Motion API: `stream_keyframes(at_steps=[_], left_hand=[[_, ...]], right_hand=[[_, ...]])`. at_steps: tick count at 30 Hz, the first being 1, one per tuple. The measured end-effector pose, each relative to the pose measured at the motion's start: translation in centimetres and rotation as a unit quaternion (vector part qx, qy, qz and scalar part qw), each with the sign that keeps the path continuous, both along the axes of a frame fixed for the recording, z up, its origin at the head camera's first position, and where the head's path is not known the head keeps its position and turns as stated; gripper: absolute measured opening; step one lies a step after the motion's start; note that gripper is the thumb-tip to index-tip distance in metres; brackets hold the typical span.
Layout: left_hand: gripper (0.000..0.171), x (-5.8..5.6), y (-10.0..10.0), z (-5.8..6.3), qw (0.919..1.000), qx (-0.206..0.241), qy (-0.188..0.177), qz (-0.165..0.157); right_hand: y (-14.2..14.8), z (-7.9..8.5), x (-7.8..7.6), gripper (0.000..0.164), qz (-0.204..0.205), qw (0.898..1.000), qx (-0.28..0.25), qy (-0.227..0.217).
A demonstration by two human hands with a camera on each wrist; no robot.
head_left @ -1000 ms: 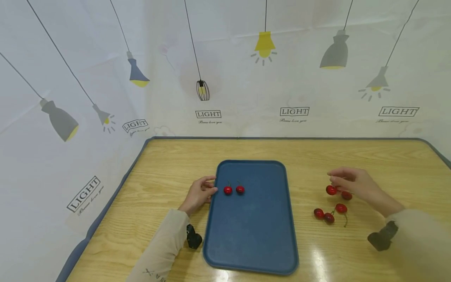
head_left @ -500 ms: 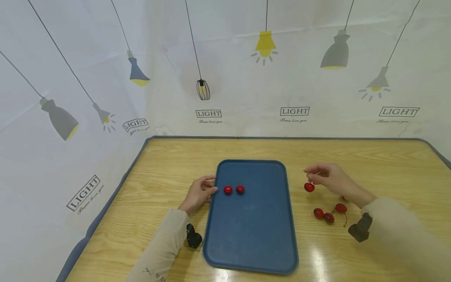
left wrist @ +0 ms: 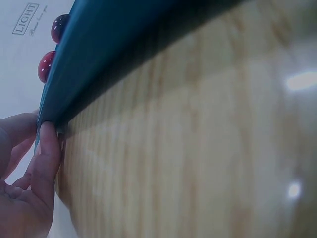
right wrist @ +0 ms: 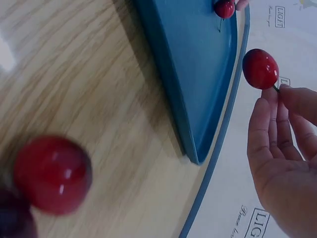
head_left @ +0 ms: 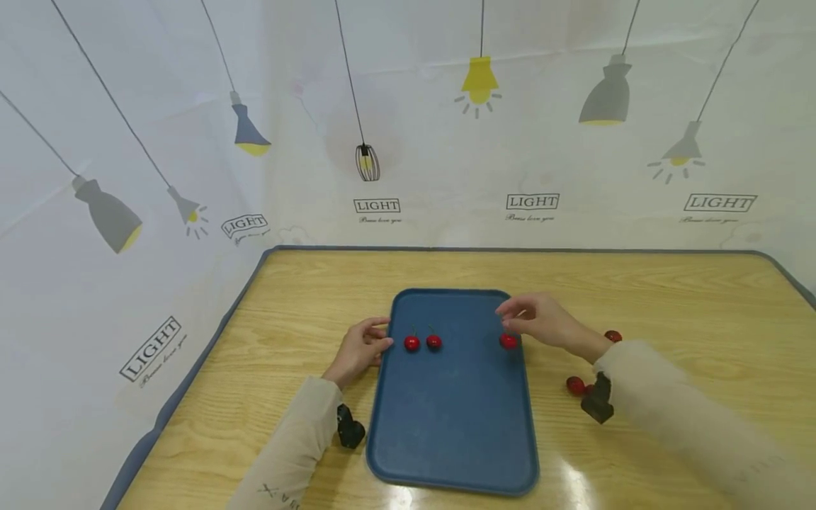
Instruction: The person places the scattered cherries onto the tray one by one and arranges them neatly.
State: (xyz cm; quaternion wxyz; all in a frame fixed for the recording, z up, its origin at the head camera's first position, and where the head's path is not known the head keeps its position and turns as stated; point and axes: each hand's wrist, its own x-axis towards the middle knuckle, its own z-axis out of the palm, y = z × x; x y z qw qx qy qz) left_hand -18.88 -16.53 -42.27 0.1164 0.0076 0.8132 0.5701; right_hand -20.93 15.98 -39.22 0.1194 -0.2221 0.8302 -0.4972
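My right hand [head_left: 538,320] pinches a red cherry [right wrist: 260,69] by its thin green stem, and the fruit hangs below the fingertips. In the head view this cherry overlaps the right rim of the blue tray [head_left: 452,425]. At the tray's left edge my left hand [head_left: 360,353] holds the rim with thumb and fingers, as the left wrist view shows close up. Two more cherries lie side by side on the tray's upper left part: the left one [head_left: 411,343] and the right one [head_left: 434,343], both with stems pointing away.
Right of the tray, loose cherries lie on the wooden table [head_left: 319,283]: one [head_left: 613,336] behind the right wrist and another [head_left: 575,385] nearer, partly covered by the right sleeve and wrist camera [head_left: 598,400]. A white lamp-print cloth [head_left: 440,142] stands behind the table.
My right hand has lifted a cherry from the group at right and carried it left to the tray's right rim. My left hand and the two cherries on the tray stay put.
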Motion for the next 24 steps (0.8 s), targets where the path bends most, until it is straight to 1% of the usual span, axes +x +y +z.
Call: stream_keyframes(at_steps=[3,8,13,16,20,24], left_hand=[[0.041,0.0,0.0,0.1,1.0000,0.000,0.000,-0.002],[0.042,0.3,0.3,0.6,0.9999,-0.011,-0.005,0.001],[0.043,0.2,0.3,0.5,0.9999,-0.016,-0.005,0.001],[0.043,0.0,0.2,0.1,0.9999,-0.014,-0.005,0.000],[0.043,-0.7,-0.2,-1.1,1.0000,-0.004,-0.006,0.004],[0.042,-1.2,-0.5,-2.2,0.9998,-0.007,-0.008,0.014]], right_hand=[[-1.0,-0.4,-0.3,0.023,0.007,1.000,0.002,0.007],[-2.6,-0.8,-0.9,0.021,0.007,1.000,0.008,-0.002],[-4.0,-1.1,-1.5,0.021,0.005,1.000,0.011,-0.003],[-4.8,-1.4,-1.7,0.020,-0.001,1.000,0.012,-0.006],[-5.6,-1.7,-1.9,0.020,-0.016,1.000,0.013,-0.022],[-6.3,-2.0,-2.2,0.020,-0.027,0.999,0.017,-0.040]])
